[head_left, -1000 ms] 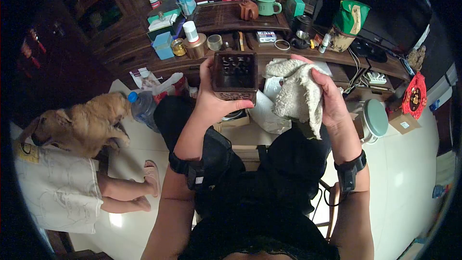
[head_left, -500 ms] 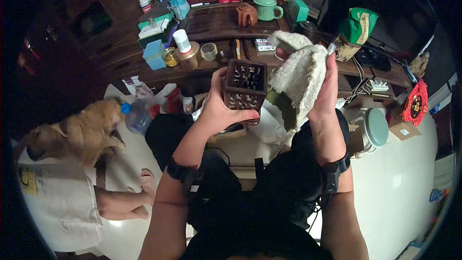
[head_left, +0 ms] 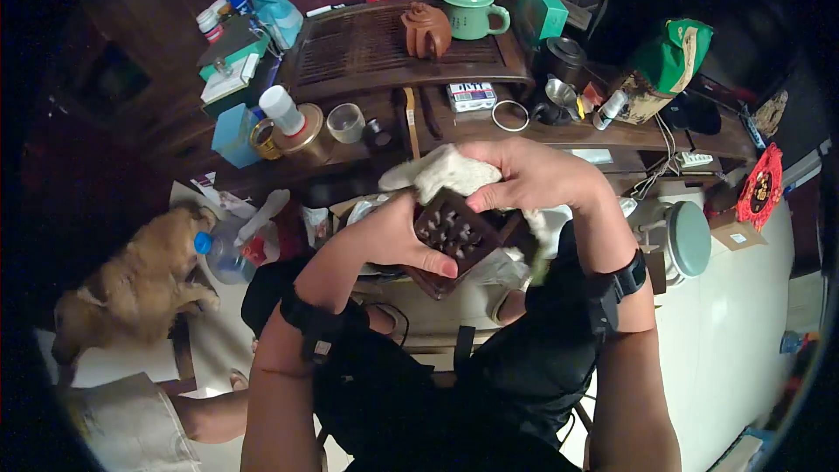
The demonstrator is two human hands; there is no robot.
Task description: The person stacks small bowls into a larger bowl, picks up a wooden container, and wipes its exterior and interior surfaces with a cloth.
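Note:
A dark brown, square box with a light raised pattern on its side [head_left: 450,229] is tilted above my lap. My left hand [head_left: 393,234] grips its left side, with the thumb along the lower edge. My right hand [head_left: 544,177] is closed on a fluffy white cloth [head_left: 450,173], which lies against the far side of the box. Part of the cloth hangs down to the right behind the box. The fingertips of my right hand are hidden by the cloth and box.
Ahead, a dark wooden tea table [head_left: 350,48] carries a brown teapot [head_left: 426,31], a green lidded mug [head_left: 472,10] and a glass cup [head_left: 346,122]. A dog [head_left: 140,275] lies on the left near a person's leg [head_left: 210,415]. A round green-topped stool [head_left: 688,240] stands right.
My right hand has brought the cloth left onto the box and turned over it. The box has tilted and come lower in my left hand. The view has shifted.

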